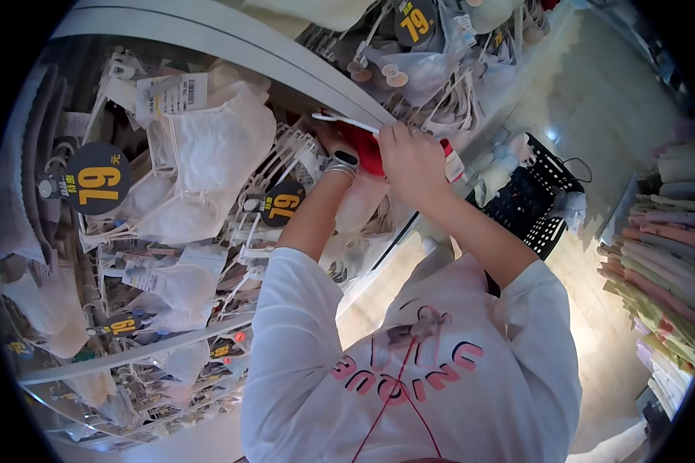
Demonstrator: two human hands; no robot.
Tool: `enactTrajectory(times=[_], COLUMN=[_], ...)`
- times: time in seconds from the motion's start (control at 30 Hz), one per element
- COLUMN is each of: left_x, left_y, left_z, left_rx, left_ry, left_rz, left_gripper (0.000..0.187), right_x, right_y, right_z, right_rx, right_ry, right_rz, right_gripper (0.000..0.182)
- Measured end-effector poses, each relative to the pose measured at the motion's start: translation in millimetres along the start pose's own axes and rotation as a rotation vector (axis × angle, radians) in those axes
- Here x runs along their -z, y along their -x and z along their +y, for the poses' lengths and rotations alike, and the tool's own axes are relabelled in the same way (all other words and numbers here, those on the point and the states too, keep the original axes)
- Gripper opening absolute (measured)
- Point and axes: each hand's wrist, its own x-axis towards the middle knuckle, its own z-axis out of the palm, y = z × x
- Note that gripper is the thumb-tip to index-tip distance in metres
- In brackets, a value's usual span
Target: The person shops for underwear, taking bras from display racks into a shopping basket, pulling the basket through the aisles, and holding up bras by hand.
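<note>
A red garment (367,148) hangs between my two hands below a rack shelf, with a white hanger (347,119) along its top edge. My right hand (411,158) is closed round the right end of the hanger. My left hand (330,137) reaches in at the left side of the red garment, its fingers hidden in the shadow there; a dark watch (346,159) and a bracelet are on that wrist. A white tag (454,165) shows at the garment's right side.
White bras (216,147) on hangers fill the rack at left, with round "79" price signs (98,179). A curved white shelf edge (232,35) runs above. A black basket (529,201) holding garments stands on the floor at right. Folded clothes (660,255) hang at far right.
</note>
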Motion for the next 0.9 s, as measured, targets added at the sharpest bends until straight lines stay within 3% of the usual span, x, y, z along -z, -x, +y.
enactTrajectory(times=[0.03,0.07,0.1,0.2,0.33,0.77,0.9], left_x=[-3,48,33,-11,9,36,43], left_y=[6,20,23,23,37,47,48], left_z=[-4,-24,-3,11,-2,-15,-15], left_rx=[0.001,0.010,-0.014,0.232,0.145,-0.126,-0.158], left_ry=[-0.008,-0.158,-0.314,0.150,0.586,0.860,0.910], left_rz=[-0.011,-0.345,-0.402,-0.196,0.093,0.223,0.232], left_gripper=[0.058,0.061,0.063,0.057,0.057,0.056,0.056], right_x=[0,0,-13,-28,-58,-91,-107], right_y=[-4,-9,-6,-22,-35,-78,-95], right_z=[-1,-3,-3,-14,-32,-67,-76], right_rx=[0.009,0.017,0.026,0.002,0.007,0.178,0.112], right_ry=[-0.006,-0.015,-0.039,-0.132,-0.206,-0.305,-0.425], right_rz=[0.012,0.024,0.008,0.032,0.126,0.116,0.004], right_gripper=[0.038,0.036,0.031,0.010,0.011,0.013,0.014])
